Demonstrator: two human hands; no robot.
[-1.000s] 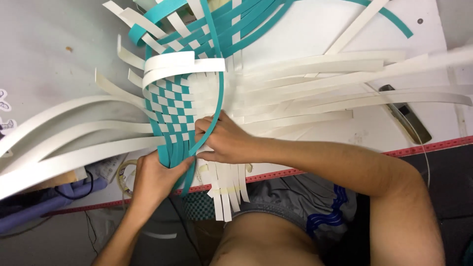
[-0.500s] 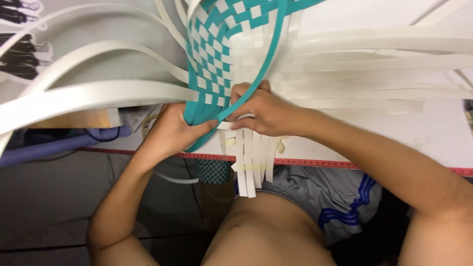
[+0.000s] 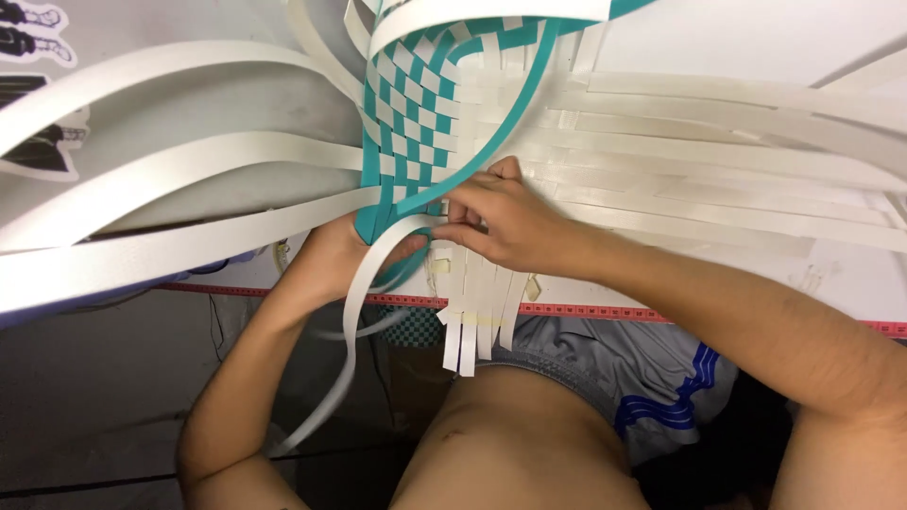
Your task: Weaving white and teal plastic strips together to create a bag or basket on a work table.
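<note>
A teal and white checkered woven panel [image 3: 416, 123] stands up from a flat mat of white strips [image 3: 680, 161] on the table. My left hand [image 3: 354, 255] grips the panel's lower teal edge from the left and below, with a loose white strip [image 3: 354, 321] curling down over it. My right hand [image 3: 501, 222] pinches a strip end at the bottom corner of the weave, fingertips beside a teal strip [image 3: 491, 151] that runs diagonally up to the right.
Long white strips [image 3: 161, 156] fan out to the left, and others run to the right edge. Short white strip ends [image 3: 472, 321] hang over the table's front edge, along a red measuring tape [image 3: 586, 310]. The dark floor lies below left.
The view shifted, so the weave sits higher in frame. A loose white strip now curls down over my left hand. My right hand moved to the weave's bottom corner.
</note>
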